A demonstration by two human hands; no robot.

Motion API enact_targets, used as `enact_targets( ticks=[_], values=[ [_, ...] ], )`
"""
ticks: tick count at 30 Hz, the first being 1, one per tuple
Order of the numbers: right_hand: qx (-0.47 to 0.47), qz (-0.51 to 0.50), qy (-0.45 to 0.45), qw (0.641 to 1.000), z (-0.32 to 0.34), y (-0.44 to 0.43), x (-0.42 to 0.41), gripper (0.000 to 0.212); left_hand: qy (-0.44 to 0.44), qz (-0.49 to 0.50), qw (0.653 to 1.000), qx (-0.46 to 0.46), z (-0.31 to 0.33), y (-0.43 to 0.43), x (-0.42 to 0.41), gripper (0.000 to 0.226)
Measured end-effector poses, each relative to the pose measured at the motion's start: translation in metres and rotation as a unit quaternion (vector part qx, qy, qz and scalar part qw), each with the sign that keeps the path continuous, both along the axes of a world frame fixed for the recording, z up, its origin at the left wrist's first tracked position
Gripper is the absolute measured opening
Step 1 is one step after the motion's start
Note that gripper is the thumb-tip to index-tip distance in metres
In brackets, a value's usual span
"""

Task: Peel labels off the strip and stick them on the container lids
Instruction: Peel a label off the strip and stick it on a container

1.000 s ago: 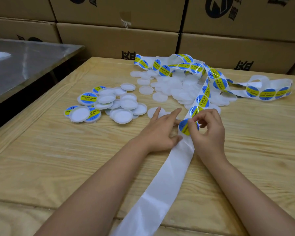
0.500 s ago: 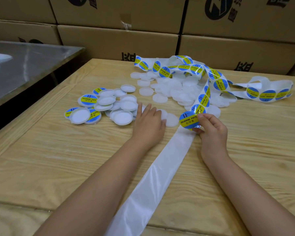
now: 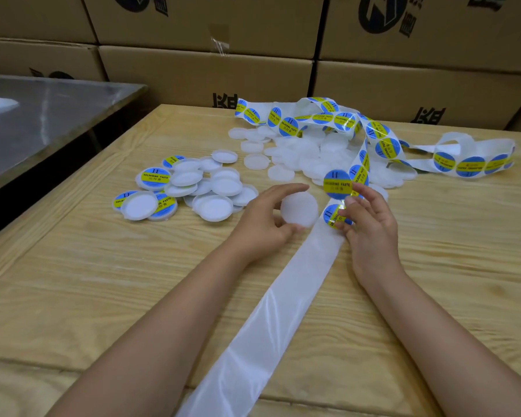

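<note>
Fingers [image 3: 286, 189] of the left hand [image 3: 262, 219], just right of the heap of labelled lids [image 3: 154, 179], curl round a blank lid [image 3: 300, 210], thumb at its near edge. I log the lid just beside the bare backing strip [image 3: 283, 311]. One peeled label [image 3: 337, 184] stands raised above the strip, pinched at its right edge by the right hand [image 3: 370, 227]; other fingers loosely spread. Unpeeled labels [image 3: 469, 167] trail off right across the wooden table [image 3: 433, 236].

Warehouse packing area: printed cardboard cartons [image 3: 205, 76] stacked behind a wooden worktable [image 3: 73, 266] heaped with plastic lids [image 3: 298, 158]; a steel bench [image 3: 48, 115] stands to its left.
</note>
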State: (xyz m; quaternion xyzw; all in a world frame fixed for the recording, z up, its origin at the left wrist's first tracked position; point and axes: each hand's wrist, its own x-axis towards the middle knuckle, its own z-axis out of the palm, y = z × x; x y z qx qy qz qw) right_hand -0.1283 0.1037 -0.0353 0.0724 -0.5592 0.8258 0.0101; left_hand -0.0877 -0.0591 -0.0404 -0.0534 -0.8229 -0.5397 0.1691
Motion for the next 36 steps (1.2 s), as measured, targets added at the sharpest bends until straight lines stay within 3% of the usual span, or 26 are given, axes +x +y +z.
enact_targets(
  ticks=[5,8,11,14,17,20,24,28,36],
  values=[
    [0.169,0.024,0.085,0.982,-0.006,-0.006,0.001,0.051,-0.029,-0.058,0.992,0.111,0.006,0.001,0.004,0.081],
    [0.193,0.039,0.106,0.975,-0.008,-0.01,0.004,0.054,-0.035,-0.086,0.987,0.132,0.005,0.001,0.004,0.085],
    [0.162,0.042,0.083,0.982,-0.008,-0.009,0.003,0.052,-0.061,-0.086,0.976,0.193,0.002,0.002,0.002,0.081],
    [0.141,0.035,0.061,0.988,-0.008,-0.009,0.001,0.055,-0.108,-0.083,0.945,0.296,0.002,0.001,0.0,0.051],
    [0.133,0.033,0.074,0.988,-0.006,-0.008,0.002,0.055,-0.125,-0.102,0.932,0.323,0.004,0.0,0.0,0.032],
    [0.088,0.032,0.085,0.992,-0.002,-0.006,0.003,0.044,-0.135,-0.094,0.929,0.33,0.003,-0.001,-0.001,0.028],
    [-0.119,0.162,-0.038,0.979,0.002,-0.003,0.002,0.026,-0.148,-0.095,0.911,0.374,0.003,-0.002,-0.002,0.025],
    [-0.13,0.179,-0.113,0.969,0.003,-0.003,0.001,0.028,-0.151,-0.096,0.901,0.396,0.005,-0.004,-0.002,0.025],
    [-0.122,0.166,-0.139,0.969,0.002,-0.005,0.0,0.018,-0.147,-0.102,0.896,0.407,0.006,-0.006,-0.002,0.025]
  ],
)
